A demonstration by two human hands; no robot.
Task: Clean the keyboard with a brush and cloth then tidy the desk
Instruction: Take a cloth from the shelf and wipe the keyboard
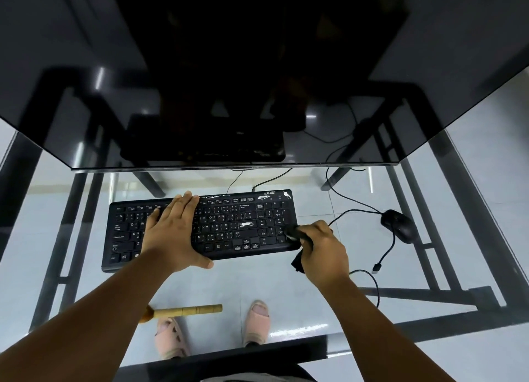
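Note:
A black keyboard (pixel 229 227) lies on the glass desk (pixel 257 284) in front of the monitor. My left hand (pixel 174 232) rests flat on the keyboard's left half, fingers straight, thumb over the near edge. My right hand (pixel 322 250) grips a dark cloth (pixel 294 234) and presses it on the keyboard's right end by the number pad; part of the cloth hangs below my fist. A brush (pixel 183 311) with a light wooden handle lies on the glass near the front edge, bristles to the left, under my left forearm.
A large dark monitor (pixel 257 81) overhangs the back of the desk. A black mouse (pixel 399 225) sits right of the keyboard, its cable (pixel 383 255) looping toward a loose plug on the glass. My feet in pink sandals (pixel 259 321) show through the glass.

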